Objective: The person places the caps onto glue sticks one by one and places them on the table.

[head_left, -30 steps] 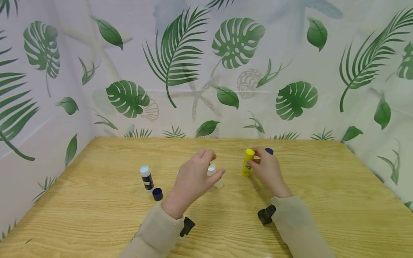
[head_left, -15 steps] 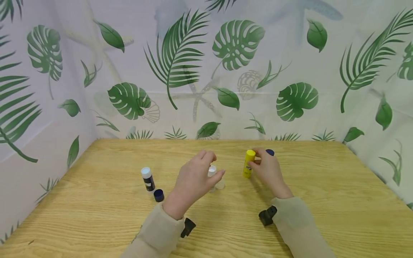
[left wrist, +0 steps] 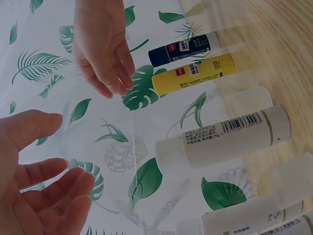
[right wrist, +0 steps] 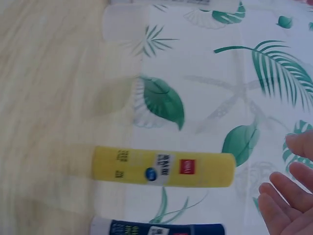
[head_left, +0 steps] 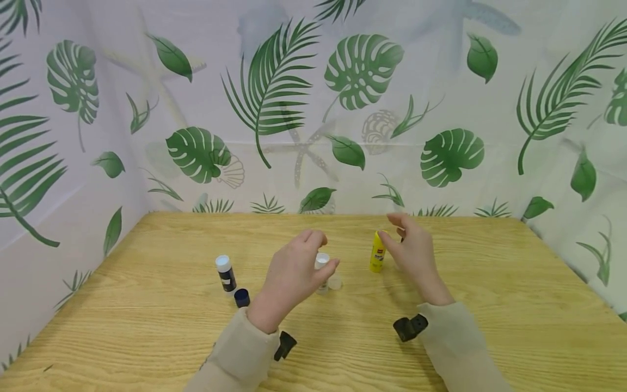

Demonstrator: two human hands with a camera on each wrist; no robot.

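A yellow glue stick stands upright on the table. Just to its right in the head view is my right hand, its fingers apart and holding nothing; the right wrist view has a gap between stick and fingertips. A navy glue stick stands beside the yellow one, mostly hidden by that hand in the head view. Over the middle, my left hand has loosely bent fingers with nothing in them, near a white tube that it partly hides.
At the left of the table stands a dark tube with a white top, with a small navy cap close by. A pale translucent cap lies beside the white tube. Leaf-patterned cloth hangs behind.
My right hand has let go of the yellow stick and lifted slightly, its fingers spreading. The stick still stands where it was. My left hand has barely moved.
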